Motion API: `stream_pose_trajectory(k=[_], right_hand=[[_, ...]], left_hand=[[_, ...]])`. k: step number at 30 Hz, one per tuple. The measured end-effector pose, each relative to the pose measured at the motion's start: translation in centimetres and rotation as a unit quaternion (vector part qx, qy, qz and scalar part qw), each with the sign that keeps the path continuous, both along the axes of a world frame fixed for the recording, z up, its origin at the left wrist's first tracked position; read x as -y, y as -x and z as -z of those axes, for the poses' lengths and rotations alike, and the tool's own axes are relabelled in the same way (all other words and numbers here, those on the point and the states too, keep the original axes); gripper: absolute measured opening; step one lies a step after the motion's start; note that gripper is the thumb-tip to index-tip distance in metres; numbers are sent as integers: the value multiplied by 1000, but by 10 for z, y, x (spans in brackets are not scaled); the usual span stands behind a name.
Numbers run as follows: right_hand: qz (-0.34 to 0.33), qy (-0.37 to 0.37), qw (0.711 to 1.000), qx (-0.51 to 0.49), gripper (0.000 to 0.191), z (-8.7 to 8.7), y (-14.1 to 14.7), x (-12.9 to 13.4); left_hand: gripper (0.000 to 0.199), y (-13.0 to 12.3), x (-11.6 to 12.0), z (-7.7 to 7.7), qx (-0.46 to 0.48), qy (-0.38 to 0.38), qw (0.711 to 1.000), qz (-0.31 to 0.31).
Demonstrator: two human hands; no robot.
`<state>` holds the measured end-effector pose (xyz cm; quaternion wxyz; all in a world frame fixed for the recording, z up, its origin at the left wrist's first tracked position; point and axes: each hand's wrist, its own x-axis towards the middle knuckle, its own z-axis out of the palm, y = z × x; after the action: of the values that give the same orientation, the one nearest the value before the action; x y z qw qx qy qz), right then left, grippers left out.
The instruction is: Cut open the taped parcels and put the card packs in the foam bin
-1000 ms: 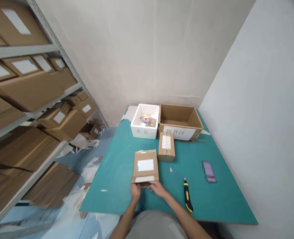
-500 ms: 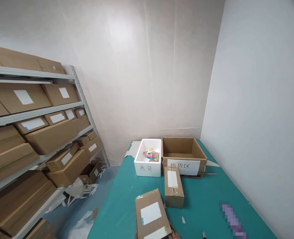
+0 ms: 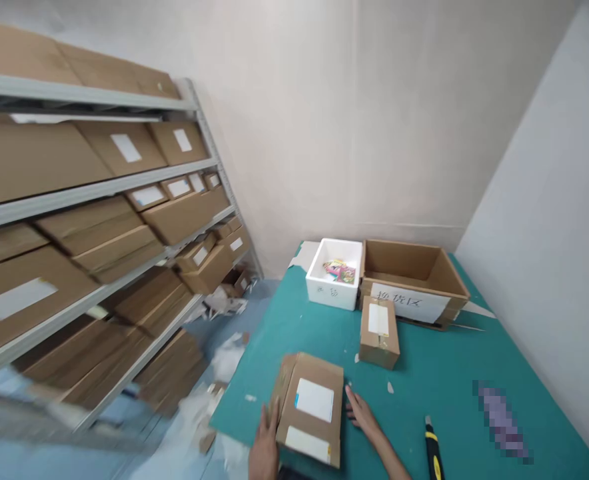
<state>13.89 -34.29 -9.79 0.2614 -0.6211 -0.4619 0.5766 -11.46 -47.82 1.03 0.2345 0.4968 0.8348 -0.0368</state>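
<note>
A flat cardboard box [image 3: 319, 420] with two white labels lies near the front of the green table. My left hand [image 3: 265, 443] is against its left side, fingers pointing up along the edge and partly blurred. On the other side, my right hand [image 3: 359, 410] is open beside the box's right edge, its fingers extended and a narrow strip of table between. A taller taped carton [image 3: 380, 333] with a white label stands beyond my right hand. To the right lies a black and yellow utility knife [image 3: 433, 450].
A white foam box [image 3: 332, 297] with colourful packets [image 3: 344, 273] stands at the table's back, beside a large open cardboard box [image 3: 454, 300] with a handwritten sign. A pixelated purple item [image 3: 502, 420] lies at right. Shelves [image 3: 139, 250] of cartons fill the left; scraps litter the floor.
The view has swung left and down. The flat box now sits lower, turned slightly, with its left side showing. Both hands have come into fuller view, the right one apart from the box.
</note>
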Motion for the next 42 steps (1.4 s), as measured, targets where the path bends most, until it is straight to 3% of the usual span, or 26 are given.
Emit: stream_pose_trajectory(k=[1, 3, 6, 10, 13, 16, 20, 23, 25, 27, 30, 32, 38, 42], right_hand=[[-7, 23, 1000, -20, 58, -3, 11, 5], [-4, -9, 1000, -24, 53, -12, 25, 16], [28, 9, 1000, 4, 47, -22, 30, 26], [24, 76, 997, -2, 45, -10, 20, 36], [53, 101, 992, -44, 50, -2, 9, 51], [99, 97, 982, -130, 61, -14, 0, 74], [207, 49, 956, -201, 60, -49, 0, 131], [343, 34, 916, -205, 53, -69, 11, 204], [440, 31, 869, -224, 50, -75, 27, 264], [548, 27, 800, -244, 44, -75, 51, 327], [712, 36, 652, -256, 29, -69, 97, 417], [785, 37, 556, -271, 23, -64, 128, 470], [904, 0, 314, -289, 15, -46, 192, 589], [925, -15, 227, -304, 9, -29, 216, 658]], left_hand=[[101, 7, -4, 9, 3, 19, 1000, 20], [93, 14, -1, 24, 45, 58, 993, 96], [89, 13, 12, 32, 141, 90, 982, 91], [58, 22, 17, 49, 257, 16, 966, 1], [60, 40, 12, 74, 301, -36, 950, -73], [66, 64, -2, 87, 341, -68, 929, -128], [60, 89, -27, 79, 442, -35, 892, -82], [66, 88, -36, 70, 523, 28, 852, -21], [71, 76, -33, 68, 557, 80, 827, 7], [72, 56, -23, 70, 561, 132, 816, 40], [64, 18, 9, 77, 534, 196, 816, 105], [56, -9, 40, 80, 513, 233, 811, 159], [42, -67, 155, 71, 455, 297, 765, 345], [33, -83, 243, 63, 387, 330, 738, 445]])
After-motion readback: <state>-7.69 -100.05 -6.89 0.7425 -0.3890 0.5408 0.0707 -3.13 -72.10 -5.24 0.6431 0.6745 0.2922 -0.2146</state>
